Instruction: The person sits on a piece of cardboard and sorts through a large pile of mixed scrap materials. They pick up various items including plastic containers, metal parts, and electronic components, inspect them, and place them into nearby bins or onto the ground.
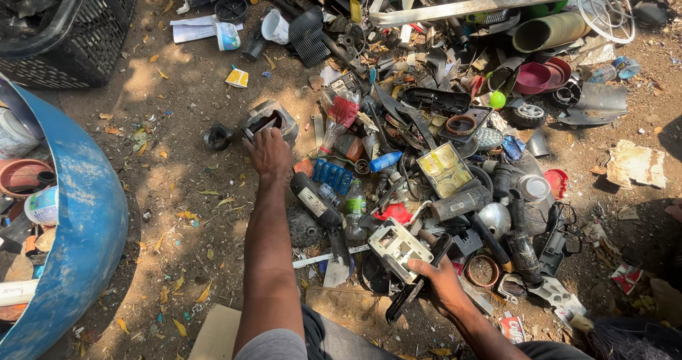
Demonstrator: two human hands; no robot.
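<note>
My left hand [268, 152] reaches forward onto a grey hollow plastic housing [273, 117] lying on the dirt, fingers curled on its near edge. A small black ring-shaped part [217, 137] lies just left of it. My right hand [442, 282] is low at the near side of the scrap pile, closed around a long black flat piece [418, 280] that slants down to the left. A white moulded plastic frame [396, 246] lies right beside that hand. A black cylindrical tool body [317, 205] lies between my two arms.
A big heap of plastic and metal scrap [440, 118] fills the middle and right. A blue drum [85, 225] holding pots stands at left, a black crate [78, 33] at top left. Cardboard [217, 335] lies by my knees; bare dirt with dry leaves lies between.
</note>
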